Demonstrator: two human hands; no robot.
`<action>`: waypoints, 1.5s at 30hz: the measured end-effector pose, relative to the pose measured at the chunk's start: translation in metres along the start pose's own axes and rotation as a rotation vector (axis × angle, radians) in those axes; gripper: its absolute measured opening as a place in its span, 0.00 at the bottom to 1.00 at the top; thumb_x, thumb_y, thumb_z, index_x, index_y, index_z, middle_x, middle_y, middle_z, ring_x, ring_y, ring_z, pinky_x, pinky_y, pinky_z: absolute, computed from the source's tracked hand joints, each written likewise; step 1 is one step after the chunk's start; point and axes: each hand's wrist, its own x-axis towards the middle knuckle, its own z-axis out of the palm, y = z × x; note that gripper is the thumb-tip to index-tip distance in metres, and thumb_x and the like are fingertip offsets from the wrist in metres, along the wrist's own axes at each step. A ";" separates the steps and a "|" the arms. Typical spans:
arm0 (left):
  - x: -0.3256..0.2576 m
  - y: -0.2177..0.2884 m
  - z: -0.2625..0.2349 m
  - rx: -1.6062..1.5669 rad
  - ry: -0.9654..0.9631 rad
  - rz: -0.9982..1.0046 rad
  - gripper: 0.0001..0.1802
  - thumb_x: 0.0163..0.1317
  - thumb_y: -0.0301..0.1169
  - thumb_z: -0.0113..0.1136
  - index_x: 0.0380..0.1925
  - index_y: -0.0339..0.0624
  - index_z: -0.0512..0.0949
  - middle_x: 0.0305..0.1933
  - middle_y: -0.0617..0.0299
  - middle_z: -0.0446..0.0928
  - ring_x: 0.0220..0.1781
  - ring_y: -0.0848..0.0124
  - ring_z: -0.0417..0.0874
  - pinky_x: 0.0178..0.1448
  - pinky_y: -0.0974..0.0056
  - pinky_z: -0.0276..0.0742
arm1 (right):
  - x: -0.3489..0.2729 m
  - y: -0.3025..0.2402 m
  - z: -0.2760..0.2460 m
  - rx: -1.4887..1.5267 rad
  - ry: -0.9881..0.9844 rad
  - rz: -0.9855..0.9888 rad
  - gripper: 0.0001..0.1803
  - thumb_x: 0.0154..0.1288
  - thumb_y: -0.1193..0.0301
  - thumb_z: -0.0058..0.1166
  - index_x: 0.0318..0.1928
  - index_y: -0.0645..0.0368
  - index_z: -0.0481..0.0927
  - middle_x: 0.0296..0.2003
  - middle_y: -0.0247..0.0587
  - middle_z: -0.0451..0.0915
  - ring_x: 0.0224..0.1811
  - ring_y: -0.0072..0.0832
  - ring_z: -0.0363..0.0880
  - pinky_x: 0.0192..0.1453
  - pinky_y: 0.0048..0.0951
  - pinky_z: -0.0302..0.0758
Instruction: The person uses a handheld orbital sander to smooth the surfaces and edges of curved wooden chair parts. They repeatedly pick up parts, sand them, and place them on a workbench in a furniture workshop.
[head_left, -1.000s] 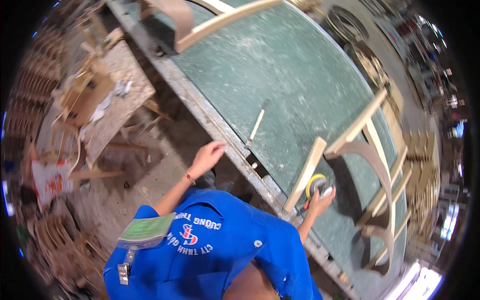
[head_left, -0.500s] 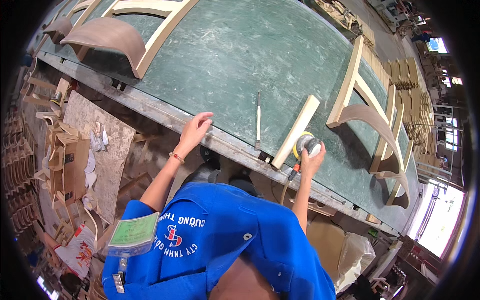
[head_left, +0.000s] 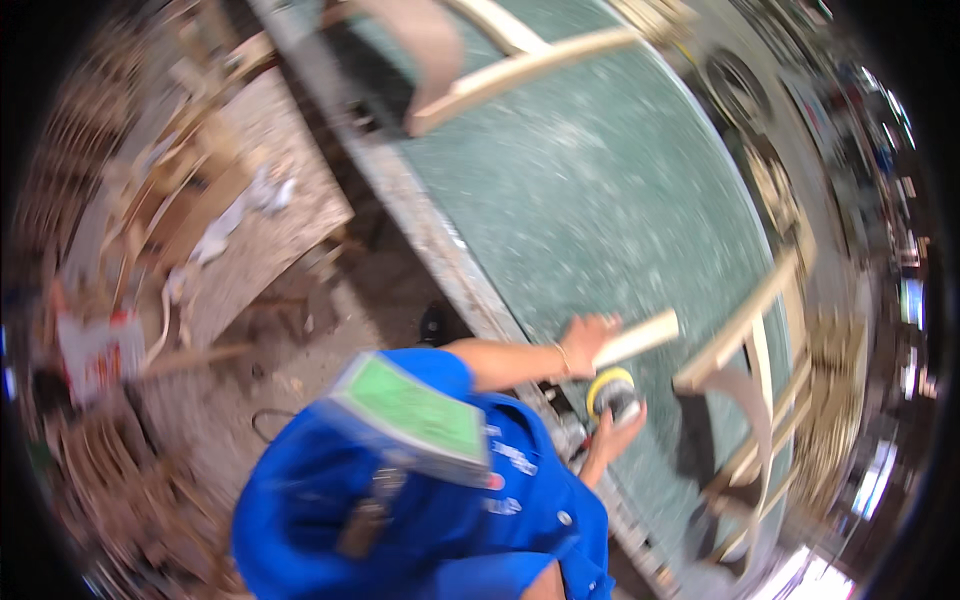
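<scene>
My left hand (head_left: 587, 343) is at the near end of a short pale wooden bar (head_left: 642, 337) by the table's edge. Its fingers are closed over that end, though blur softens them and the thumb does not show. In my right hand (head_left: 616, 434) is a small round sander (head_left: 614, 394) with a yellow pad rim and a grey body. The hand wraps it from the side nearer to me, and the pad side faces the bar. Between bar and sander a small gap seems to show.
Both hands are over a green-topped table (head_left: 560, 200) with a worn edge. Curved wooden chair frames stand on it, one frame (head_left: 510, 85) at the far left and another (head_left: 745, 320) at the right. Wooden parts (head_left: 190, 200) lie on a board at the left. Blur covers much of the view.
My left hand has come across from the table's edge onto the wooden bar. The sander stays in my right hand, close to the bar. The whole view has swung round.
</scene>
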 end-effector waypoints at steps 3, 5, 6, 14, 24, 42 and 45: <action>0.008 0.020 0.049 0.018 0.027 0.008 0.44 0.43 0.31 0.64 0.64 0.41 0.59 0.50 0.53 0.71 0.55 0.57 0.72 0.49 0.56 0.70 | -0.001 -0.003 -0.013 -0.060 -0.099 0.017 0.42 0.45 0.77 0.61 0.64 0.63 0.61 0.60 0.54 0.66 0.63 0.48 0.64 0.68 0.40 0.58; 0.020 0.019 0.045 -0.018 -0.032 -0.152 0.30 0.48 0.29 0.58 0.54 0.40 0.67 0.47 0.54 0.74 0.51 0.59 0.75 0.47 0.55 0.72 | 0.005 0.003 -0.015 -0.061 -0.147 0.050 0.43 0.45 0.77 0.61 0.65 0.64 0.59 0.60 0.56 0.66 0.63 0.49 0.63 0.68 0.40 0.58; 0.024 0.019 0.042 -0.039 -0.067 -0.216 0.23 0.50 0.28 0.55 0.50 0.40 0.71 0.45 0.55 0.75 0.50 0.59 0.76 0.46 0.54 0.73 | 0.008 0.006 -0.014 -0.063 -0.160 0.067 0.43 0.45 0.77 0.61 0.65 0.64 0.59 0.60 0.57 0.65 0.63 0.49 0.63 0.68 0.40 0.58; -0.086 -0.133 -0.030 -0.246 0.424 -0.274 0.12 0.45 0.25 0.57 0.33 0.42 0.76 0.35 0.47 0.77 0.43 0.49 0.78 0.47 0.48 0.74 | 0.020 0.019 -0.009 -0.026 -0.232 0.043 0.43 0.47 0.77 0.62 0.65 0.66 0.57 0.60 0.60 0.62 0.63 0.52 0.62 0.68 0.44 0.57; -0.412 -0.302 -0.173 0.302 0.511 -0.972 0.37 0.41 0.25 0.68 0.56 0.46 0.67 0.57 0.54 0.70 0.61 0.54 0.68 0.65 0.51 0.60 | 0.112 -0.069 0.023 -0.241 -0.119 -0.406 0.35 0.54 0.71 0.60 0.63 0.61 0.64 0.59 0.59 0.66 0.63 0.51 0.62 0.66 0.44 0.60; -0.226 -0.401 -0.279 -0.159 0.314 -0.587 0.42 0.49 0.45 0.65 0.63 0.41 0.63 0.61 0.43 0.69 0.63 0.50 0.69 0.66 0.56 0.64 | 0.082 -0.276 0.197 0.023 -0.471 -0.400 0.25 0.56 0.71 0.58 0.56 0.54 0.73 0.51 0.50 0.73 0.54 0.45 0.72 0.57 0.39 0.70; -0.100 -0.369 -0.300 -0.342 0.352 -0.298 0.44 0.51 0.41 0.67 0.66 0.41 0.58 0.65 0.43 0.64 0.67 0.52 0.66 0.67 0.59 0.62 | 0.063 -0.263 0.188 0.039 -0.465 -0.276 0.23 0.57 0.71 0.57 0.55 0.54 0.74 0.49 0.47 0.74 0.48 0.42 0.75 0.51 0.37 0.72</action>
